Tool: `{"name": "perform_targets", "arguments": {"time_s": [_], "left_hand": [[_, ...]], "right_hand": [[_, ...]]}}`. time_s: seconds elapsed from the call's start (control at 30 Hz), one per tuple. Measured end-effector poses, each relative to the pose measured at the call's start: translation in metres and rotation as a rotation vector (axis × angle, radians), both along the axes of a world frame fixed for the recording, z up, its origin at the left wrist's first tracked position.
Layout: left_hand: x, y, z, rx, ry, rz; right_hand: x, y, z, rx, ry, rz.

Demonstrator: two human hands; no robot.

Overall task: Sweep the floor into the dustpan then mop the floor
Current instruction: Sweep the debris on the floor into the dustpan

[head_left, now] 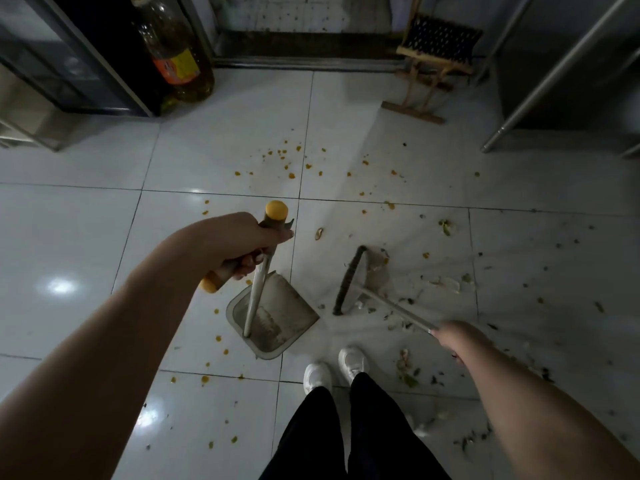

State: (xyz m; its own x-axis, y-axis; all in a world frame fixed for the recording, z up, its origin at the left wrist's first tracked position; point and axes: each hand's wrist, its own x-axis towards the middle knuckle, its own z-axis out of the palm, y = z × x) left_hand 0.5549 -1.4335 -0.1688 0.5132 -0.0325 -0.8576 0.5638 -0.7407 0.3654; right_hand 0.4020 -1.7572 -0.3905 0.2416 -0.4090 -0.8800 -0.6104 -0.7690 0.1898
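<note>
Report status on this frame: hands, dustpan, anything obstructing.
Left hand grips dustpan handle. Right hand grips broom, head down right of pan. Scraps scattered across tiles. Nothing large in the way.

Left grip (pixel 242 244) wraps the dustpan (pixel 289 306) handle, pan sitting on the floor (pixel 86 237); right grip (pixel 454 338) holds the broom (pixel 347 280) just beside it, yellow crumbs (pixel 291 175) scattered around.

no legible text anywhere. orange and yellow label (pixel 178 69) on the bottle (pixel 166 36) at the floor's (pixel 86 237) far left edge, lettering too blurred to read.
</note>
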Motion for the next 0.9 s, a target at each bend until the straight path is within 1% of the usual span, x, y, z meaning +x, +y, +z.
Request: {"name": "perform_targets", "arguments": {"time_s": [0.13,0.23,0.43,0.6,0.73,0.8,0.9], "left_hand": [[0.004,0.003,0.007,-0.001,-0.034,-0.021],[0.006,0.003,0.011,-0.024,-0.033,-0.014],[0.013,0.002,0.018,-0.039,-0.05,-0.005],[0.023,-0.009,0.02,-0.041,-0.023,0.016],[0.036,-0.023,0.022,-0.023,-0.012,0.077],[0.042,-0.03,0.023,-0.024,0.001,0.09],[0.05,-0.042,0.022,-0.019,0.011,0.107]], "right_hand": [[-0.001,-0.016,0.016,-0.069,-0.082,-0.02],[0.007,-0.015,0.028,-0.069,-0.119,-0.061],[0.042,0.016,0.03,0.067,-0.129,-0.131],[0.085,0.059,0.013,0.243,-0.213,-0.299],[0.118,0.075,-0.003,0.306,-0.19,-0.418],[0.125,0.069,-0.012,0.294,-0.183,-0.377],[0.128,0.047,-0.023,0.231,-0.219,-0.22]]}}
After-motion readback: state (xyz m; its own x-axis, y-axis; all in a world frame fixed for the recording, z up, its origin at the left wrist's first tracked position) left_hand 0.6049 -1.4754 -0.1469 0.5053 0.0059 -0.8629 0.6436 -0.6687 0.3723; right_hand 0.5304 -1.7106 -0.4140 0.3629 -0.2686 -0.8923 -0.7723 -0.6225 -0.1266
